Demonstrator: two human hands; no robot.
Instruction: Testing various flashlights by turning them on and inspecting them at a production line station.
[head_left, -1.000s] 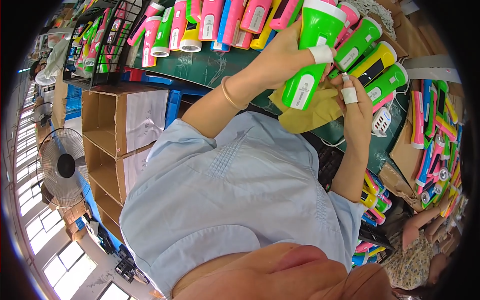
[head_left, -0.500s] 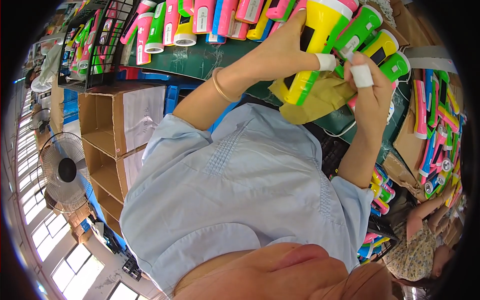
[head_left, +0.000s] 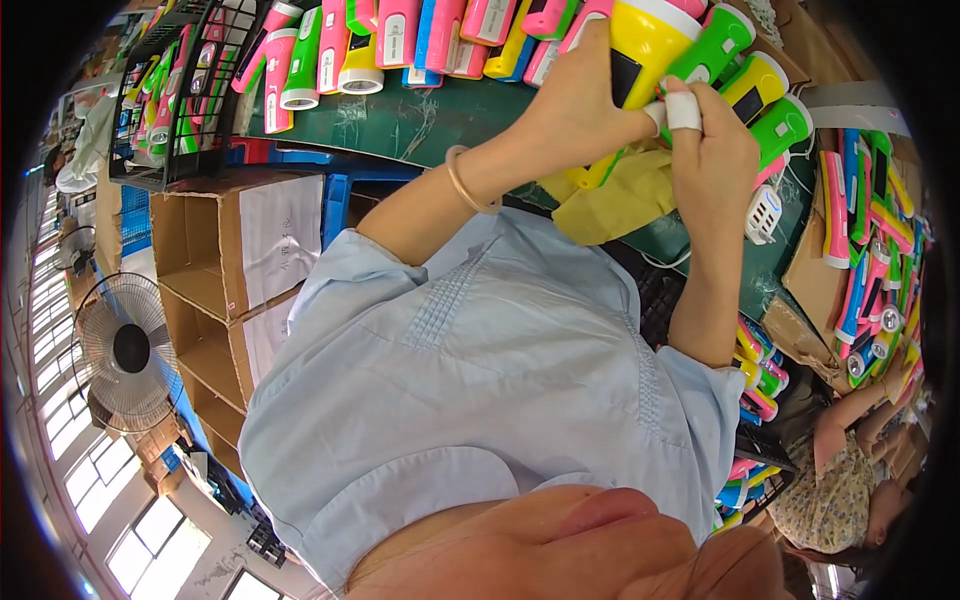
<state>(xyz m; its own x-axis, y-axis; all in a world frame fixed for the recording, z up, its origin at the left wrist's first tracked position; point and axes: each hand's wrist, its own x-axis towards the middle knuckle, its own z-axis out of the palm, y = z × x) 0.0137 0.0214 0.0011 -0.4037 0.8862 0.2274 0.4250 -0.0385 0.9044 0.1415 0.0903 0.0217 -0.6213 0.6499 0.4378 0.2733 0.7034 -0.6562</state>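
Observation:
My left hand (head_left: 580, 110) is wrapped round a large yellow-and-green flashlight (head_left: 650, 38), its wide head pointing away from me. My right hand (head_left: 715, 150) is closed in a pinch against the flashlight's green side, next to my left thumb; whatever sits between those fingertips is hidden. White tape wraps a finger of the right hand and the left thumb. Beneath the flashlight's handle lies a crumpled yellow cloth (head_left: 612, 205). Just beyond my right hand, green flashlights (head_left: 715, 45) and a yellow one (head_left: 755, 88) lie side by side.
A row of colourful flashlights (head_left: 398, 35) lines the green table (head_left: 400, 125). Right of my wrist sits a white multi-port charger (head_left: 763, 215) with cables. Cartons (head_left: 205, 245), a black crate (head_left: 190, 110) and a fan (head_left: 130, 348) stand left. Another person (head_left: 825, 490) works at far right beside piled flashlights (head_left: 880, 260).
My right hand has moved up and left, from beside the flashlight to against its side. The flashlight has shifted slightly within view, and the white charger shows more fully.

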